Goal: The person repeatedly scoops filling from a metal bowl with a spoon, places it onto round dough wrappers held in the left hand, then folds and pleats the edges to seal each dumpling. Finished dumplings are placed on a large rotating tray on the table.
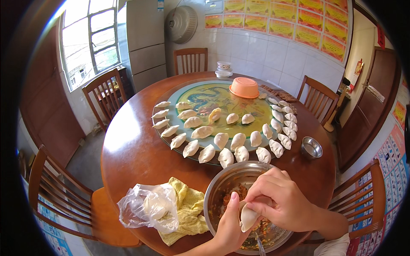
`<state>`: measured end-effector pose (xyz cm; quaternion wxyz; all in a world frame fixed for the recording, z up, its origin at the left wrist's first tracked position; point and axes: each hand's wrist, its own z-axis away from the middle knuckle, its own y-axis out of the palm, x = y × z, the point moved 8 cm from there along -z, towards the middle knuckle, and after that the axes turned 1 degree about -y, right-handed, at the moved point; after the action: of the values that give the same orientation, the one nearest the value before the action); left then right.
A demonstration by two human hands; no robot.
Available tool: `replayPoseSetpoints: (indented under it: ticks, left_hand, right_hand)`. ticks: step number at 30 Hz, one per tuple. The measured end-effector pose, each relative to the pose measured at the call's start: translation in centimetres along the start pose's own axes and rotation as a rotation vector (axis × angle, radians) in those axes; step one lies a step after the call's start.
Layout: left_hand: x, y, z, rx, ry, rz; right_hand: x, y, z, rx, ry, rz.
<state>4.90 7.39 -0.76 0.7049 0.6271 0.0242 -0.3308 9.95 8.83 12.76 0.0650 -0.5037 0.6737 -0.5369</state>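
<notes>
Between my two hands is a half-folded dumpling (248, 218), held above a steel mixing bowl (214, 182). My left hand (229, 224) cradles its lower side, thumb pointing up. The fingertips of my right hand (278, 198) pinch the upper edge of the wrapper. Inside the bowl lies chopped orange-brown filling (238, 193), partly hidden by my hands. A metal spoon handle (259, 244) leans out at the bowl's near side. Just beyond the bowl, several folded dumplings (206, 154) sit in curved rows on a glass turntable (173, 96) with a dragon picture.
Left of the bowl, a clear plastic bag (150, 208) with pale dough rests on a yellow cloth (189, 204). A small metal bowl (311, 147) stands at the right. An upturned orange basket (244, 87) is on the turntable's far side. Wooden chairs (105, 92) surround the round table (134, 153).
</notes>
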Motion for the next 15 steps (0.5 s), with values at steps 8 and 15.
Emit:
replayPoseSetpoints:
  ticks: [8,15]
  left_hand:
    - [-0.4,1.5,0.7,0.133,0.025,-0.369]
    - [-0.3,-0.1,-0.2,0.039,0.084,-0.518]
  right_hand:
    - [0.7,-0.3,0.6,-0.063,0.006,0.074]
    - [0.9,-0.1,1.3,-0.065,-0.023,0.160]
